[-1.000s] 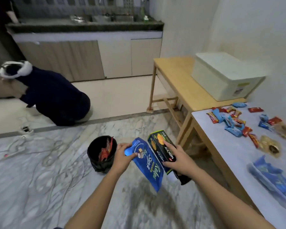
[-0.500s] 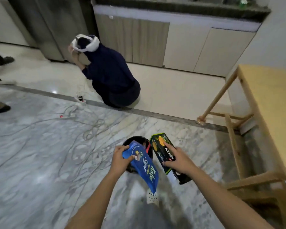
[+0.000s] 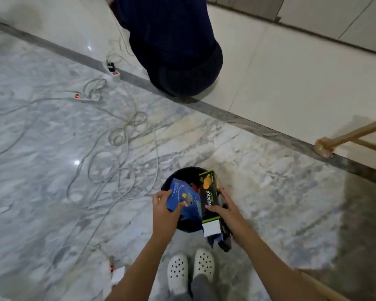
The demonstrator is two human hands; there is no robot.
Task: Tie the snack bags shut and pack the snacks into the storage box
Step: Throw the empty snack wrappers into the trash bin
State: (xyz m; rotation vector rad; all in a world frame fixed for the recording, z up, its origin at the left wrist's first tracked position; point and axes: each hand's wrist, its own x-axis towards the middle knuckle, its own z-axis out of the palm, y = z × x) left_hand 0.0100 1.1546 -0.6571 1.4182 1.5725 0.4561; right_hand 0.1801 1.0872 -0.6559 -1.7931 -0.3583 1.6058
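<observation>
Blue foil of a snack packet (image 3: 182,191) is showing at six o'clock of the head view, directly over the mouth of a black bin (image 3: 180,173) that is standing on the marble floor (image 3: 52,148). The left hand (image 3: 163,205) is gripping the packet by its near edge, with the thumb lying across the front. Just beside the packet, at its three o'clock, the right hand (image 3: 228,213) is clasping a black-and-green biscuit box (image 3: 209,192), with the fingers curling round its long side. A darker object is hanging beneath that hand, too indistinct to name. The two hands are working close together, each holding its own item.

White perforated clogs (image 3: 190,271) are standing at six o'clock of the bin. Loose cables (image 3: 117,135) are trailing at ten o'clock, a crouching person in dark clothing (image 3: 174,51) is occupying twelve o'clock, and a wooden table leg (image 3: 345,135) is entering at three o'clock. The storage box is lying outside the view.

Judged from this arrangement, packing is not finished. Both items are in hand rather than in the box, and no tie is showing on the packet. Whether they are being lifted from the bin or lowered toward it cannot be told.
</observation>
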